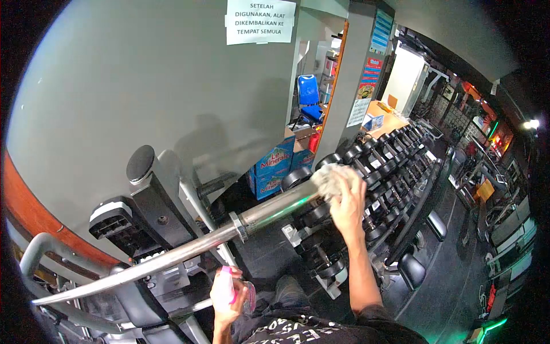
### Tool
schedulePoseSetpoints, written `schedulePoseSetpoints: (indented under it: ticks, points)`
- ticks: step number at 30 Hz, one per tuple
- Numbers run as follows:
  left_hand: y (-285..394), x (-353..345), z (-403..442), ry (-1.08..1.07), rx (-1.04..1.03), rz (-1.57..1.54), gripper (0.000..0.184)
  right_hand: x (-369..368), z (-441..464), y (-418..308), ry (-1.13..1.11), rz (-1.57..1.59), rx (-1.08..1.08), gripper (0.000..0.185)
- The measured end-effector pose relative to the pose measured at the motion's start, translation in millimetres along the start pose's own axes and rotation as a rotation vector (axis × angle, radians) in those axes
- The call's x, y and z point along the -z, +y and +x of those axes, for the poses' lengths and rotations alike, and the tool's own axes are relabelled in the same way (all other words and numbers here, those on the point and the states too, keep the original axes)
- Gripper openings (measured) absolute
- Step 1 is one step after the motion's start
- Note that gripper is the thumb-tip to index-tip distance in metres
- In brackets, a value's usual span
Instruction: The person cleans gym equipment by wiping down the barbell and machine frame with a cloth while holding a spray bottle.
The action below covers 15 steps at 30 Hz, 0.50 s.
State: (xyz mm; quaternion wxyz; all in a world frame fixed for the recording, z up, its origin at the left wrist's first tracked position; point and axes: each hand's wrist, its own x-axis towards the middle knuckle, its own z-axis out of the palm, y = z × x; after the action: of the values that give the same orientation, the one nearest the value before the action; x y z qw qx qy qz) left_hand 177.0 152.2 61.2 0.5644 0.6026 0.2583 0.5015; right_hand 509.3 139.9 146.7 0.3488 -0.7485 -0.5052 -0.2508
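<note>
A shiny metal barbell (172, 257) runs slantwise across the view, its thick end sleeve (281, 206) pointing up and to the right. My right hand (348, 200) is closed on a pale crumpled cloth (332, 179), which is pressed against the sleeve's tip. Below the bar, my left hand (226, 301) grips a spray bottle (248, 297) with a pink and white trigger head. Part of the bottle is hidden behind my fingers.
A rack of several black dumbbells (381, 166) stands just beyond my right hand. Blue cartons (274, 163) sit by the grey wall. Black padded gym equipment (160, 212) stands behind the bar. A bench (137, 298) lies at lower left.
</note>
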Motion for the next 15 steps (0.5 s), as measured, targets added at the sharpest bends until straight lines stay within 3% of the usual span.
schedulePoseSetpoints:
  ticks: [3,5,8,11,15]
  points:
    - [6,0,-3,0.02,-0.007,-0.033,0.035,-5,9,9,0.084,-0.088,-0.122,0.052]
    - [0,4,-4,0.019,-0.003,-0.011,0.035,-3,7,-17,0.024,-0.148,-0.127,0.05]
    - [-3,0,0,0.009,0.006,0.047,0.035,7,-9,-82,-0.105,-0.05,0.1,0.044]
    - [-2,-6,6,-0.015,0.031,0.099,0.036,13,-33,-127,-0.226,0.272,0.335,0.047]
    - [-2,-9,6,-0.018,0.018,0.019,0.039,12,-16,-94,-0.177,0.104,0.233,0.046]
